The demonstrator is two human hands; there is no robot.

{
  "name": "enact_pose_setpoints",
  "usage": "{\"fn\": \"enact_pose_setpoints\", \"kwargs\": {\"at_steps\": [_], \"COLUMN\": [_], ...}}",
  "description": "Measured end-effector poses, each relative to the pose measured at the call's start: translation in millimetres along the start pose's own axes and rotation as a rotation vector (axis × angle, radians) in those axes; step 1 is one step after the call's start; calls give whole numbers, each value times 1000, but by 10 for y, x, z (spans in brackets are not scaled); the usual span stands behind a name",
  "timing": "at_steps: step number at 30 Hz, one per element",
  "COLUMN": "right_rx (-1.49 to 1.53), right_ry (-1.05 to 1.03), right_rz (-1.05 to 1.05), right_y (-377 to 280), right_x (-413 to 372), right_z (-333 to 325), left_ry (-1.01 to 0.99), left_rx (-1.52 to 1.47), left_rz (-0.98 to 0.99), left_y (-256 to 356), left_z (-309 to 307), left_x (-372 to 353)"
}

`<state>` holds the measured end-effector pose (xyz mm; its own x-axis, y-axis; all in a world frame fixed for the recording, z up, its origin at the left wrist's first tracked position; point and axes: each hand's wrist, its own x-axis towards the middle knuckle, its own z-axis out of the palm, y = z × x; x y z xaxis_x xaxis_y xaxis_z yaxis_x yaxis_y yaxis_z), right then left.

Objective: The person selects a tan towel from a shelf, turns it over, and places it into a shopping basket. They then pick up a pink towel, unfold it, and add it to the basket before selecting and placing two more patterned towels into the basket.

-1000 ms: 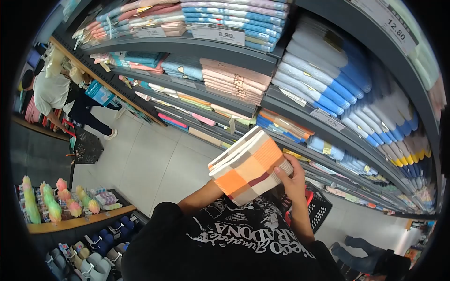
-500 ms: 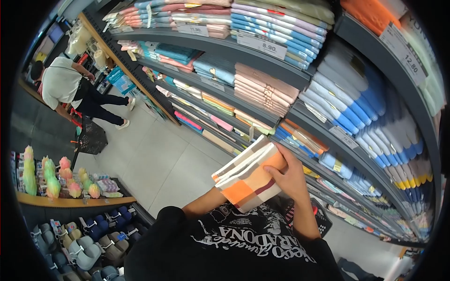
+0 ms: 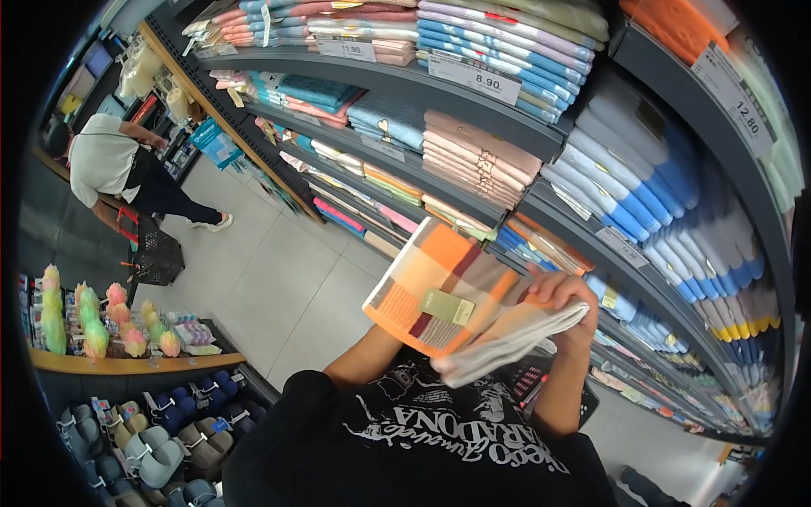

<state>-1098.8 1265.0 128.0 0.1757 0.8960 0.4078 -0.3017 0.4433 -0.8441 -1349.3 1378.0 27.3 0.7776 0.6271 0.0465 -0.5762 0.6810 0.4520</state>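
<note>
Against shelves (image 3: 380,78) of stacked towels (image 3: 473,156), grasping a half-opened checked towel (image 3: 473,283) before the chest in the right hand (image 3: 568,291), with no telling the grip of the hidden left hand, risking a drop floorward through loosely pinched layers.

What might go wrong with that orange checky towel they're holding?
The towel might lose its neat folds, since one flap is lifted in the right hand. Its label sticks out on the open face, so it might get bent or caught in a fold. The left hand is hidden behind the towel, so I can't tell how firmly that side is held; it might slip.
</note>
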Motion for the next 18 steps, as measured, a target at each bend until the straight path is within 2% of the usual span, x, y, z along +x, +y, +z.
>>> {"fn": "enact_pose_setpoints", "kwargs": {"at_steps": [3,9,13,15,18], "right_rx": [141,163,181,210,228], "right_ry": [75,180,221,236,273], "right_rz": [-32,-36,-37,-39,-24], "right_y": [-35,-43,-24,-14,-3], "right_x": [-32,-142,-174,-196,-206], "right_z": [-56,-114,-130,-124,-133], "left_ry": [23,73,110,132,173], "left_rx": [-59,-177,-250,-287,-265], "left_rz": [-18,-63,-85,-92,-110], "left_y": [-14,-1,-5,67,93], "left_z": [8,-30,-8,-68,-9], "left_x": [178,160,553,275,243]}}
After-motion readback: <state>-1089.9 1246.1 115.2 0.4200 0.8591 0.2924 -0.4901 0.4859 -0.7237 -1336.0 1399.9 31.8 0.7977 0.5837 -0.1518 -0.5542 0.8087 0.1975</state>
